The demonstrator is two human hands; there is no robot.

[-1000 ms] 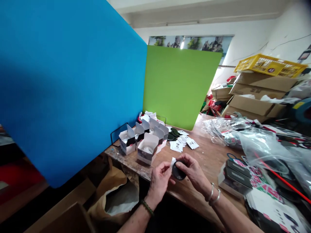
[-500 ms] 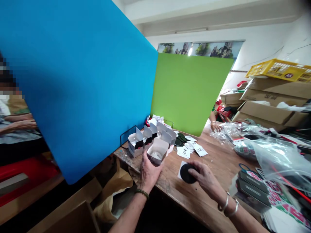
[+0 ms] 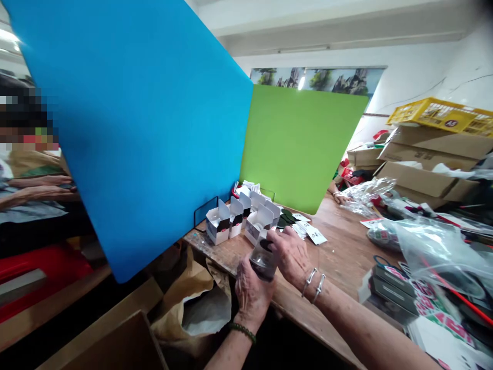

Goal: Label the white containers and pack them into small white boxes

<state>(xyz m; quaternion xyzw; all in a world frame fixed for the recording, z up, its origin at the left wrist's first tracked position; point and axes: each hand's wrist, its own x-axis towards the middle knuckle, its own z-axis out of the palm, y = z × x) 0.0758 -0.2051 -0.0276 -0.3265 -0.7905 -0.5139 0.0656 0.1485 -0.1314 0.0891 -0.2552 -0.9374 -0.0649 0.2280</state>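
Note:
Near the table's front edge, my left hand (image 3: 252, 290) is wrapped round a small open box (image 3: 264, 261), tilted toward me. My right hand (image 3: 290, 254) is at the box's upper right, its fingers pinching a black round disc (image 3: 266, 244) at the opening. Part of the disc is hidden by the box and fingers. Just behind stand several open white and black boxes (image 3: 218, 231) with raised flaps. More black discs (image 3: 285, 218) and white printed cards (image 3: 314, 232) lie on the wooden table (image 3: 339, 257) beyond my right hand.
Blue (image 3: 154, 128) and green (image 3: 300, 144) panels stand behind the boxes. Plastic bags (image 3: 427, 252) and dark closed boxes (image 3: 393, 293) lie at the right. A paper bag (image 3: 181, 308) sits below the edge. Another person's hand (image 3: 339, 197) rests at the far side.
My right hand has moved left and up with the black disc to the box's opening. My left hand has brought the box lower and nearer, tilting it. The white card behind the disc no longer shows.

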